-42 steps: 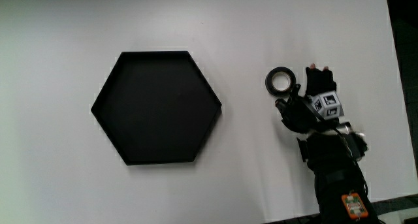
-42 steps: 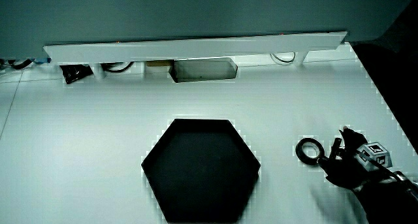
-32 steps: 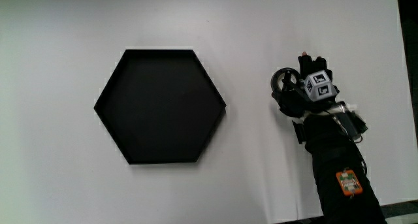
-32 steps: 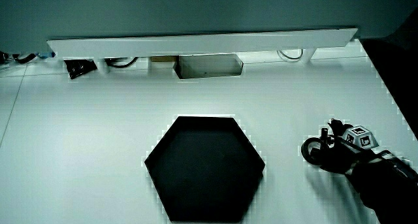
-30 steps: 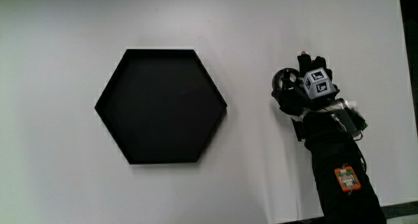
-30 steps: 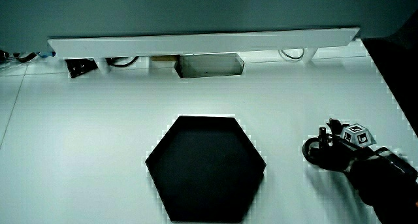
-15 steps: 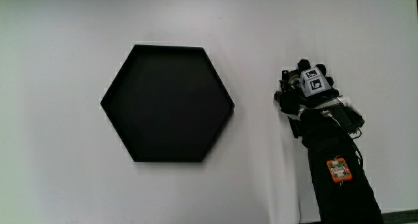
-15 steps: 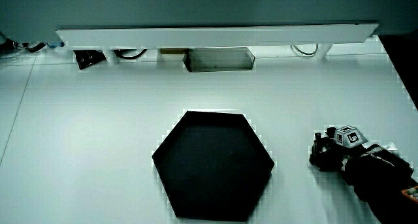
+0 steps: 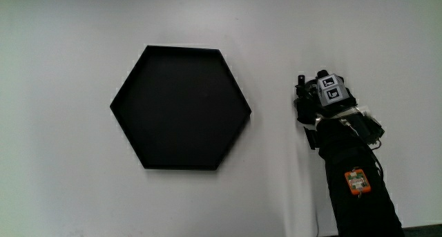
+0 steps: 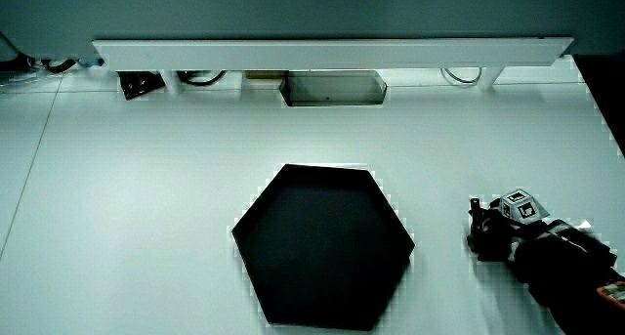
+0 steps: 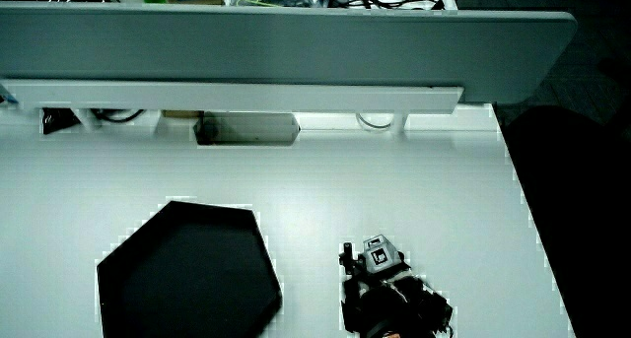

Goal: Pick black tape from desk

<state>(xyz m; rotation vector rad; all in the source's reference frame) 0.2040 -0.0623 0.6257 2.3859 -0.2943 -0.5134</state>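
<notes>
The black tape [image 9: 302, 97] is almost wholly covered by the hand [image 9: 319, 99]; only a dark sliver shows under the curled fingers. The hand, with the patterned cube [image 9: 329, 88] on its back, sits on the table beside the black hexagonal tray [image 9: 181, 117], apart from it. Its fingers are closed around the tape. In both side views the hand [image 10: 496, 233] [image 11: 371, 271] looks the same, low against the table, forearm running toward the person. I cannot tell whether the tape touches the table.
The hexagonal tray [image 10: 322, 245] [image 11: 187, 271] holds nothing. A low partition [image 10: 332, 52] runs along the table, with a grey box [image 10: 332, 87] and cables at its foot. The table's edge [image 11: 537, 249] lies close to the hand.
The tape lay flat beside the fingertips, its ring plainly visible. The hand has slid over it and curled its fingers around it, so the ring is now hidden.
</notes>
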